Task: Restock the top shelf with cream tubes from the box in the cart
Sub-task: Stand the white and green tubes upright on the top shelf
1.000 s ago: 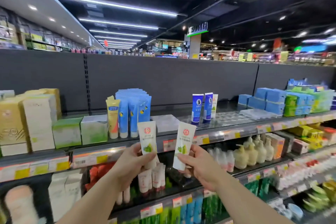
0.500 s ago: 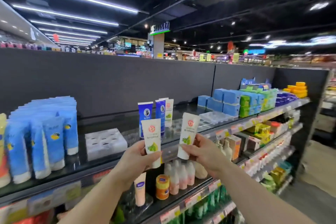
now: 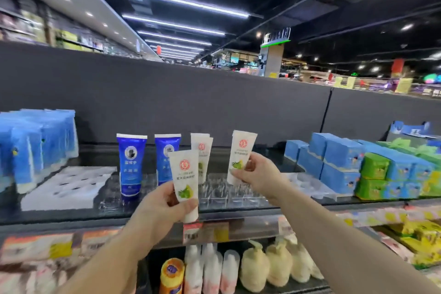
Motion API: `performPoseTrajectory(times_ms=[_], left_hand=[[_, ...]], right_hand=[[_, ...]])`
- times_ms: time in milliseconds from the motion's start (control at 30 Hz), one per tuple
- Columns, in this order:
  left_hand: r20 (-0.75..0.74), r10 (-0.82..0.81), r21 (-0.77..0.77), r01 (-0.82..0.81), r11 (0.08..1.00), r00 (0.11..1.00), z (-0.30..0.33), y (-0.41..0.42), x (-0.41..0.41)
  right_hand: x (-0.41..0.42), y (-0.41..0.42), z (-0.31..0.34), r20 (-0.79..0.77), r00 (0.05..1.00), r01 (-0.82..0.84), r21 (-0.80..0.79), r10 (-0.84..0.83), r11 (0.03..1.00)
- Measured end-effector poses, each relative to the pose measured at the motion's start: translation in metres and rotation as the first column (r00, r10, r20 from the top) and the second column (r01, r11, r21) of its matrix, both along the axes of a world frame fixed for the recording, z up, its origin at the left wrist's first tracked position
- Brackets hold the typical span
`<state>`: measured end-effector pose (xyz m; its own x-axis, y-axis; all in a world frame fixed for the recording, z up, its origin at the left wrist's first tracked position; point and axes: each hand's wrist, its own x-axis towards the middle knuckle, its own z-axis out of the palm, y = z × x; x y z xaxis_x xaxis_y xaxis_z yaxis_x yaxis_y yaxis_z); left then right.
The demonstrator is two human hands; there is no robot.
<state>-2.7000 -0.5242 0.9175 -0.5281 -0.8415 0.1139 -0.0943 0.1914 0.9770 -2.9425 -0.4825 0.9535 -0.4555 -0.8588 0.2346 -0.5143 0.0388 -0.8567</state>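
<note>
So there are two cream tubes in play right now, both white with a red logo and a green leaf print. The left hand (image 3: 162, 207) has its fingers and thumb wrapped round the lower half of one cream tube (image 3: 185, 179), held upright just below centre of the frame, in front of the shelf edge. The right hand (image 3: 259, 174) pinches the second tube (image 3: 241, 155) by its lower part, a bit higher and right of centre, over the clear divider rack (image 3: 229, 191) on the top shelf (image 3: 143, 212). Neither one is set down yet.

As for progress, I'd say early days. There's one matching white tube (image 3: 202, 150) standing in the rack already, maybe another behind it, hard to tell. Most of the rack slots look open, so plenty left to fill. The box and cart aren't in view, so no idea how many are left in there.

Around that: two dark blue tubes (image 3: 131, 162) stand just left of the rack, a white tray (image 3: 69, 186) further left, light blue tubes (image 3: 35, 141) at the left edge, and blue and green boxes (image 3: 358, 164) stacked on the right.
</note>
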Motion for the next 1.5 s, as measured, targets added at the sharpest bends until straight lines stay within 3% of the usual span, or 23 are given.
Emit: performPoseTrajectory(times_ms=[233,533,733,933,1067,1167,1233,1333,1500], left_hand=[[0.066,0.127,0.004,-0.128,0.992,0.990,0.002,-0.002,-0.018],[0.096,0.168,-0.001,-0.169,0.986,0.981,0.006,-0.003,-0.023],[0.089,0.170,0.000,-0.171,0.985,0.981,0.007,-0.005,-0.028],[0.089,0.177,-0.032,-0.175,0.984,0.980,0.006,-0.005,-0.029],[0.063,0.168,-0.041,-0.166,0.985,0.984,0.010,-0.002,-0.036],[0.034,0.150,-0.060,-0.148,0.987,0.988,0.018,-0.002,-0.048],[0.000,0.158,-0.065,-0.158,0.985,0.987,0.024,-0.004,-0.059],[-0.052,0.166,-0.049,-0.169,0.984,0.985,0.029,-0.006,-0.079],[-0.169,0.116,0.092,-0.101,0.991,0.979,0.035,-0.009,-0.099]], right_hand=[[-0.023,-0.057,-0.009,-0.066,0.991,-0.109,0.047,0.112,0.993],[-0.025,-0.082,-0.022,-0.063,0.968,-0.235,0.108,0.243,0.966],[-0.023,-0.087,-0.023,-0.196,0.942,-0.243,0.167,0.274,0.956],[-0.021,-0.090,-0.029,-0.234,0.937,-0.209,0.221,0.260,0.953],[-0.023,-0.085,-0.019,-0.176,0.951,-0.202,0.273,0.255,0.941],[-0.023,-0.058,0.000,-0.131,0.980,-0.134,0.114,0.149,0.984],[-0.021,-0.035,0.012,-0.080,0.966,-0.244,0.014,0.244,0.970],[-0.011,-0.009,0.024,-0.084,0.872,-0.471,0.120,0.481,0.874],[-0.007,-0.007,0.025,-0.158,0.884,-0.430,0.098,0.441,0.897]])
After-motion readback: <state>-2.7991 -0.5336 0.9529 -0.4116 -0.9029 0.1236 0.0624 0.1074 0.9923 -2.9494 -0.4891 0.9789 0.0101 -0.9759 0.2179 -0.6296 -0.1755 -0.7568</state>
